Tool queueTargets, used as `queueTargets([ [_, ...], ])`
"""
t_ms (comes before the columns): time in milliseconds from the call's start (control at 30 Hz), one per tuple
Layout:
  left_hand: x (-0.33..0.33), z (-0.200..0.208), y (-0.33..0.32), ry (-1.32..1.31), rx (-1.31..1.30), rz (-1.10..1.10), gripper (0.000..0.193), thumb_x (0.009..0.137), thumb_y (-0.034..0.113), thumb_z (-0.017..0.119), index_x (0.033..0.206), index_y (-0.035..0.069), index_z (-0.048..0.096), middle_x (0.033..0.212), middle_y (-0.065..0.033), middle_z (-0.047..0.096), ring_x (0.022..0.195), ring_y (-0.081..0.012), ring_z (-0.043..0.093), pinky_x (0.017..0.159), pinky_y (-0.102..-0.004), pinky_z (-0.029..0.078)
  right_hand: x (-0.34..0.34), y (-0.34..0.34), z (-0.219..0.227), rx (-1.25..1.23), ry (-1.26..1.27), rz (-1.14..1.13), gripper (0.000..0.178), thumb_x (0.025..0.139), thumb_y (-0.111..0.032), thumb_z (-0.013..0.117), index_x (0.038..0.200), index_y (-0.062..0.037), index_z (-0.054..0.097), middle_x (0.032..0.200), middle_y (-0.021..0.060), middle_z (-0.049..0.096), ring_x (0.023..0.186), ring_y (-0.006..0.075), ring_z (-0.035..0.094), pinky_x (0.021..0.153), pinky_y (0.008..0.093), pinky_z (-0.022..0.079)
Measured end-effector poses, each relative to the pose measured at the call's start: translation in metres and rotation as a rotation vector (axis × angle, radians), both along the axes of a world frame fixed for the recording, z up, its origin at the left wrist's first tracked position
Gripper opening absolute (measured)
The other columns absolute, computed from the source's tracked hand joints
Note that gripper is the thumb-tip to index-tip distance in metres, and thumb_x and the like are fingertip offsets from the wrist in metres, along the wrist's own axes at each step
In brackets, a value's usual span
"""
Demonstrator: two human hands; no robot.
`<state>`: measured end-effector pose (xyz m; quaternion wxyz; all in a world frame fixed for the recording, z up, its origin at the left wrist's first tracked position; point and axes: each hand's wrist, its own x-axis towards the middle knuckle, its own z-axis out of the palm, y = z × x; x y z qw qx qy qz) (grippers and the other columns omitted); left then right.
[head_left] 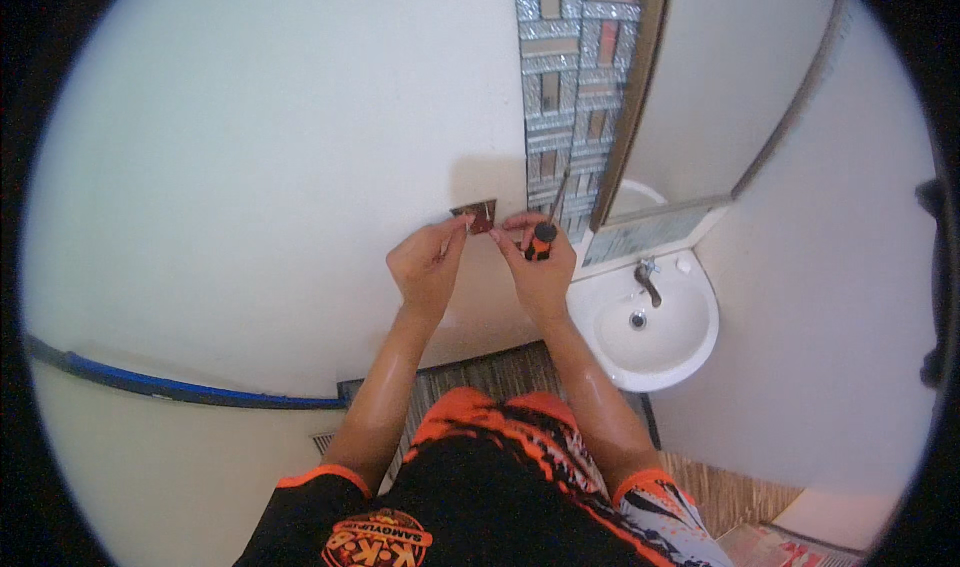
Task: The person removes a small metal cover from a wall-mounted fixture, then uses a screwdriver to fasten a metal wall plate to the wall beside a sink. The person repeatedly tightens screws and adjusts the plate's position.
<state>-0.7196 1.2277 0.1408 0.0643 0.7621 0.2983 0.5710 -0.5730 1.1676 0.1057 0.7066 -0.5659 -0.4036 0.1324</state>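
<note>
A small reddish-brown recessed box (483,220) sits in the white wall in front of me, with thin light-coloured strands, possibly wires, showing in it. My left hand (424,264) is at its left side, thumb and fingertips pinched together; what they hold is too small to make out. On the other side, my right hand (541,277) has its fingertips close to the box's right edge. A screwdriver (541,243) with an orange and black handle is tucked in that hand, its long shaft pointing up and away from me.
A strip of glittery mosaic tile (551,92) runs up the wall beside a framed mirror (725,67). Below the mirror, to the right, is a white washbasin (655,352) with a tap (648,285). A blue-edged dark ledge (190,382) crosses the lower left.
</note>
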Motion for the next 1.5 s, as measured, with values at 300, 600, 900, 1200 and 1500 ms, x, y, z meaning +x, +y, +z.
queueTargets([
  [300, -0.004, -0.007, 0.011, -0.017, 0.035, -0.037, 0.021, 0.082, 0.0, 0.087, 0.099, 0.011, 0.084, 0.076, -0.0071, 0.075, 0.055, -0.0136, 0.061, 0.051, -0.0286, 0.045, 0.003, 0.013, -0.012, 0.042, -0.069, -0.019, 0.04, 0.084, 0.0, 0.09, 0.076, -0.0073, 0.052, 0.094, 0.0065, 0.076, 0.081, 0.008, 0.064, 0.07, 0.0231, 0.05],
  [600, -0.002, -0.009, 0.014, 0.004, 0.094, 0.001, 0.019, 0.082, 0.003, 0.089, 0.099, 0.009, 0.085, 0.075, -0.0048, 0.075, 0.052, -0.0102, 0.053, 0.048, -0.0272, 0.039, -0.004, 0.013, -0.008, 0.106, 0.03, -0.048, 0.031, 0.086, -0.006, 0.089, 0.082, -0.0062, 0.058, 0.083, -0.0007, 0.066, 0.075, 0.0077, 0.06, 0.066, 0.0244, 0.049],
  [900, 0.001, -0.019, 0.021, -0.024, 0.106, 0.105, 0.017, 0.085, 0.019, 0.089, 0.095, 0.005, 0.085, 0.06, 0.0073, 0.056, 0.054, -0.0022, 0.036, 0.049, -0.0252, 0.022, -0.011, -0.009, -0.109, 0.38, 0.33, 0.154, 0.022, 0.105, -0.012, 0.068, 0.093, -0.0044, 0.051, 0.101, 0.0093, 0.065, 0.075, 0.0171, 0.071, 0.059, 0.0296, 0.06],
  [1200, 0.0, -0.022, 0.041, 0.009, 0.376, 0.142, 0.026, 0.078, 0.03, 0.09, 0.09, 0.007, 0.085, 0.057, -0.0032, 0.054, 0.05, -0.0133, 0.047, 0.05, -0.0343, 0.037, 0.009, -0.039, -0.172, 0.596, 0.138, 0.252, 0.03, 0.115, -0.033, 0.048, 0.111, -0.0051, 0.056, 0.096, 0.0039, 0.058, 0.078, 0.0106, 0.057, 0.069, 0.0289, 0.054],
  [1500, -0.003, -0.013, 0.041, 0.044, 0.354, 0.15, 0.028, 0.076, 0.033, 0.093, 0.088, 0.009, 0.084, 0.062, -0.0006, 0.057, 0.057, -0.0131, 0.05, 0.054, -0.0333, 0.04, 0.005, -0.039, -0.125, 0.795, -0.192, 0.047, 0.024, 0.109, -0.023, 0.066, 0.122, -0.003, 0.066, 0.101, 0.0041, 0.066, 0.087, 0.011, 0.062, 0.075, 0.0275, 0.053],
])
